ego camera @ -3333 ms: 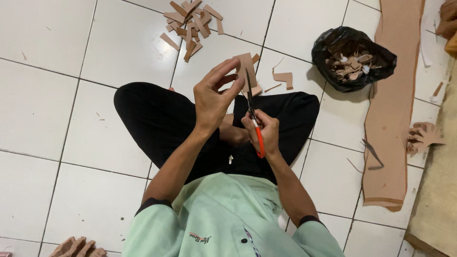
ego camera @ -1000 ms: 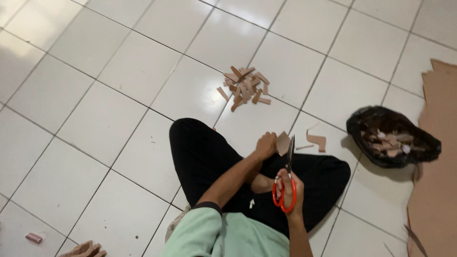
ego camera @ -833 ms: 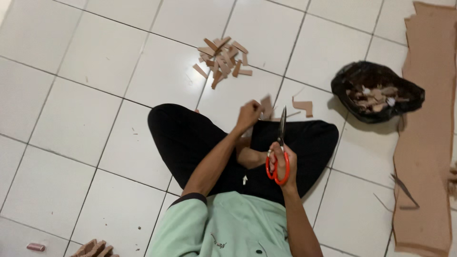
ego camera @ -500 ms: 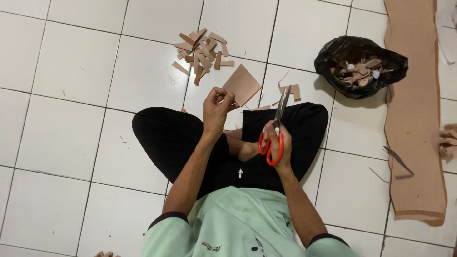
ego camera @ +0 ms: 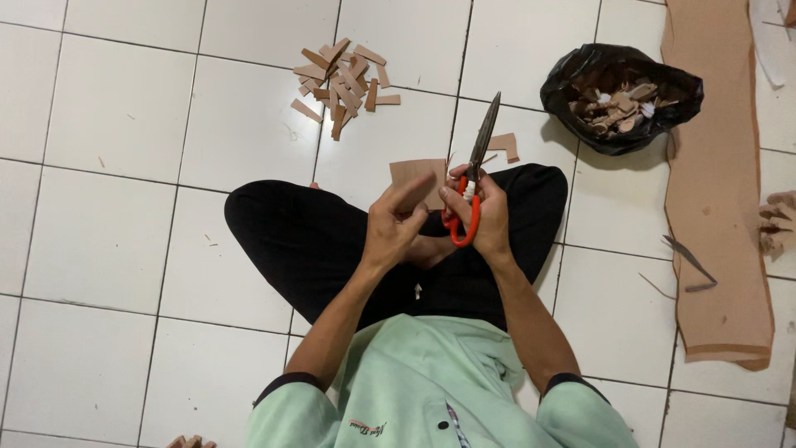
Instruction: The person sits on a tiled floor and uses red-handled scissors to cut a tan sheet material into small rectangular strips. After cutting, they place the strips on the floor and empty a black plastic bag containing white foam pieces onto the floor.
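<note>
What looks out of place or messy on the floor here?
A lone tan offcut lies on the white tile floor beyond the knee, outside both the heap of tan strips and the black scrap bag.

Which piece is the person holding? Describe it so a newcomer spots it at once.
Start at the black-trousered lap on the white tiled floor. Just beyond the left hand is a flat brown square piece. Unlike the narrow strips piled farther off, it is broad and held up.

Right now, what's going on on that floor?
A person sits cross-legged on white floor tiles. The right hand grips orange-handled scissors, blades pointing away and closed. The left hand holds a flat brown piece beside them. Ahead lies a pile of cut brown strips; a black bag of scraps and a long brown sheet sit to the right.
</note>
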